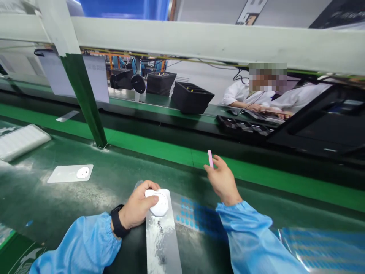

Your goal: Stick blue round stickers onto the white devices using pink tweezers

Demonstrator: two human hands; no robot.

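My left hand grips the top end of a flat silvery-white panel, its thumb pressing on the white octagonal disc there. Small dark holes show in the disc, and dark marks run below it. Raised over the bench, my right hand pinches a thin pink stick, pen-like, with its end pointing up; its exact kind is unclear. Between and behind my hands lies a clear sheet of blue round stickers, partly covered by my right sleeve.
A similar panel lies at left, near a white wrapped bundle. A green post rises from the bench. More blue film sheets lie at right. Beyond stand black bins, a black tray and a co-worker in white.
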